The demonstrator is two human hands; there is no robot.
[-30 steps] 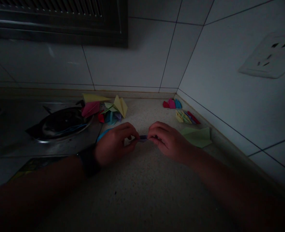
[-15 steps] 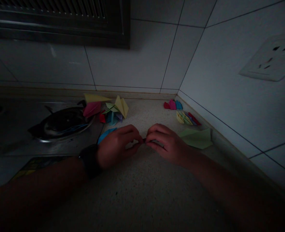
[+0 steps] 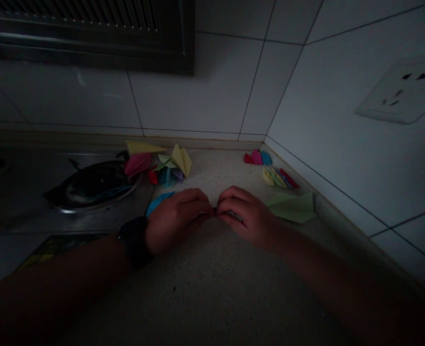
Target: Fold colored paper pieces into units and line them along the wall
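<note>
My left hand (image 3: 179, 214), with a dark watch (image 3: 136, 241) at the wrist, pinches one end of a small dark piece (image 3: 215, 211). On its other end, the fingertips of my right hand (image 3: 246, 214) are closed too. Only a sliver of the piece shows between the fingers, so its kind cannot be told. Behind my left hand lies a blue folded paper (image 3: 158, 202), partly hidden. A pale green folded paper (image 3: 292, 206) rests just beyond my right wrist.
Folded paper planes (image 3: 181, 161) in several colours lie heaped beside the gas burner (image 3: 97, 185). Small folded papers (image 3: 257, 157) sit in the back corner, with more folded pieces (image 3: 279, 177) along the right wall. A range hood (image 3: 90, 57) hangs above; a socket (image 3: 399, 93) is on the right wall.
The fingers of my left hand have closed in a little more around the small dark piece. My right hand has barely moved, and the papers lie as before.
</note>
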